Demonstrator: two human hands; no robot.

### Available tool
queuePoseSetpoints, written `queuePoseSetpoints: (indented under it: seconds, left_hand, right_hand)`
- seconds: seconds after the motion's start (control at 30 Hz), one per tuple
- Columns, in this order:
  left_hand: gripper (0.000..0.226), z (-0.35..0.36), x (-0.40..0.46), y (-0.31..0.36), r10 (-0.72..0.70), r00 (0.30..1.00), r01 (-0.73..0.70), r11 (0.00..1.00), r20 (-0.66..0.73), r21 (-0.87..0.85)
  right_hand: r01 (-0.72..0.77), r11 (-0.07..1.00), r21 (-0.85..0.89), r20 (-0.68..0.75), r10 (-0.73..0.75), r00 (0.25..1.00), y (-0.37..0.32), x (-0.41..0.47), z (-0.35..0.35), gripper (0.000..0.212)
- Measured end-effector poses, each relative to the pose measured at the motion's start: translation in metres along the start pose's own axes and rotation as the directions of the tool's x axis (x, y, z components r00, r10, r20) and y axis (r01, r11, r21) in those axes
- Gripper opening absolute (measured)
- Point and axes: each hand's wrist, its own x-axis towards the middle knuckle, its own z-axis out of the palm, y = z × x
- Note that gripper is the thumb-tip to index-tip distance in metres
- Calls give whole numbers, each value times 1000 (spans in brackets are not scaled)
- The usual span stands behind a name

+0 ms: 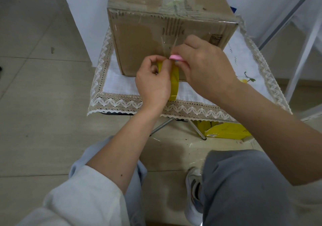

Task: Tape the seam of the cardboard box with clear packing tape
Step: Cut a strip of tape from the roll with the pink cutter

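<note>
At mid-frame, your left hand point(153, 82) grips the yellow tape roll point(174, 81), fingers curled round its rim, while your right hand point(203, 65) clenches a pink cutter point(176, 57) at the taut strip point(171, 46). A slanted cut, or a slackened pull, could tear the strip or let it stick to itself. Behind, the box point(156, 39) sits on the lace cloth point(122, 102), upper centre.

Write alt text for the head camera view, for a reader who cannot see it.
Seen from above, the left hand holds a yellowish tape roll and the right hand holds a pink tool against the front of a worn cardboard box. The box sits on a lace-edged white cloth over a small folding table.
</note>
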Motion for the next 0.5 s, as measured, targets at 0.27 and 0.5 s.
queuePoseSetpoints:
  seconds: [0.27,0.5]
  left_hand:
    - [16,-1,0,0,-28,1000,28,1000,2,2]
    - [18,-2,-1,0,-68,998,68,998,-5,5]
  right_hand:
    - [-16,999,28,-88,19,996,3,-8,-4,16]
    - [31,999,42,-60,-28,998,0,2,4,16]
